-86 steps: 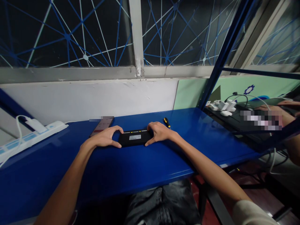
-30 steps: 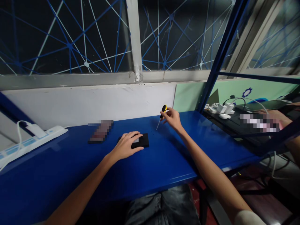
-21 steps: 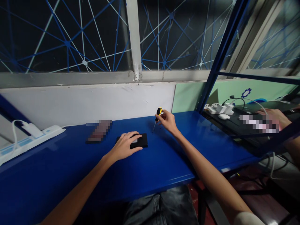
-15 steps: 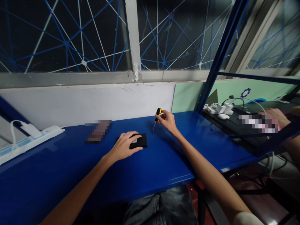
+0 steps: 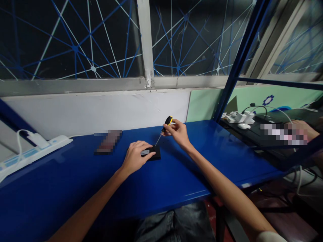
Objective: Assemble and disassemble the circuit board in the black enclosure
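My left hand (image 5: 137, 155) lies over a flat black box (image 5: 156, 154) on the blue table, thumb along the near side and fingers across its top. A small grey label shows between thumb and forefinger; the box's left part is hidden under the hand. Pinched in my right hand (image 5: 178, 133) is a screwdriver (image 5: 167, 123) with a black and yellow handle. Its thin metal shaft slants down to the left, its tip at the far edge of the box near the right corner. Whether the tip touches the box I cannot tell.
A blurred-out phone-like object (image 5: 109, 143) lies left of the box on the blue table (image 5: 101, 188). Further left is a white power strip (image 5: 50, 148) with a plugged charger. At right, beyond a blue post (image 5: 236, 67), another person's hand (image 5: 300, 129) is over a dark table with chargers.
The screwdriver has moved left and tilted more, its tip going from above the table beside the box to the box's far edge. My left hand stays on the box.
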Demonstrator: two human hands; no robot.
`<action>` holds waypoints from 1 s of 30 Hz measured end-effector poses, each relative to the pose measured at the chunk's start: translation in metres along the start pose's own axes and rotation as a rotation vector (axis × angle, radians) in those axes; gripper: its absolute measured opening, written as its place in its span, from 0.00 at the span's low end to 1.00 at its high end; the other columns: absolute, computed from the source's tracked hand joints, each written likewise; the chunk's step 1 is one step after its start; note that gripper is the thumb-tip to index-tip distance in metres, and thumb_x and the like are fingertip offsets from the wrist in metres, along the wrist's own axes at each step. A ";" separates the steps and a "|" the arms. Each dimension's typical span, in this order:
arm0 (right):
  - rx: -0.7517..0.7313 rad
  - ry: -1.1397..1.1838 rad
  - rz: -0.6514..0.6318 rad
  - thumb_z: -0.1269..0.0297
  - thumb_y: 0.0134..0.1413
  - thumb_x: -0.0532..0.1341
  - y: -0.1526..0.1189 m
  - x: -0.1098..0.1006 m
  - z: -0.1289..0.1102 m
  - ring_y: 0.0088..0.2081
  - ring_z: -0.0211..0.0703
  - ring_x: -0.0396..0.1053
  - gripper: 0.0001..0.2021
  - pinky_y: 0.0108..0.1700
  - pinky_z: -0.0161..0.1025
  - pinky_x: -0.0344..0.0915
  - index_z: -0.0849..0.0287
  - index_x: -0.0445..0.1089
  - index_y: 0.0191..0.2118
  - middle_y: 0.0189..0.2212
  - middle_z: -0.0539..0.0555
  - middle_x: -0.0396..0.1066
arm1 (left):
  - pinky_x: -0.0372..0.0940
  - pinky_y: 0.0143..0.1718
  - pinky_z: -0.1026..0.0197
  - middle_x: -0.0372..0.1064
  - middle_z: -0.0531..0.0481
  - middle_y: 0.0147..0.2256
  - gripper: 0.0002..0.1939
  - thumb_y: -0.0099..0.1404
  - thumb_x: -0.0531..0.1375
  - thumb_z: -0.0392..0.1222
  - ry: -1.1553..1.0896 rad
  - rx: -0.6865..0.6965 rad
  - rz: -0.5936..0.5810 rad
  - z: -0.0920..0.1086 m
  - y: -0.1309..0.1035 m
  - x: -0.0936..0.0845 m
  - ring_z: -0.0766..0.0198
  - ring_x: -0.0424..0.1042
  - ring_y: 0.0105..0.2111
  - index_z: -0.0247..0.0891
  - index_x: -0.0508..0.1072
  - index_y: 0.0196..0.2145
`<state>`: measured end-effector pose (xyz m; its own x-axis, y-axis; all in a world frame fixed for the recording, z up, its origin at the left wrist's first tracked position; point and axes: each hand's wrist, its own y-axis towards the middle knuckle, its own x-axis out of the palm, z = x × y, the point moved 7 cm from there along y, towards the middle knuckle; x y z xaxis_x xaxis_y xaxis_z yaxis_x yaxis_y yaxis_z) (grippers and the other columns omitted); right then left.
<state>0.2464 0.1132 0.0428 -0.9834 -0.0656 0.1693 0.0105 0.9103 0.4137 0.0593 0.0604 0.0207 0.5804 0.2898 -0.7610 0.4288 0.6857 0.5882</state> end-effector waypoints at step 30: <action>-0.011 0.042 -0.052 0.50 0.45 0.68 -0.009 0.013 -0.006 0.24 0.44 0.75 0.20 0.32 0.44 0.76 0.57 0.64 0.38 0.22 0.49 0.74 | 0.64 0.41 0.54 0.76 0.49 0.32 0.07 0.63 0.59 0.41 -0.056 -0.035 0.017 0.002 0.001 -0.002 0.57 0.73 0.35 0.40 0.75 0.29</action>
<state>0.2341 0.1023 0.0465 -0.9742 -0.1303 0.1845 -0.0384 0.9006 0.4329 0.0598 0.0592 0.0238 0.6257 0.2644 -0.7339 0.3945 0.7045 0.5900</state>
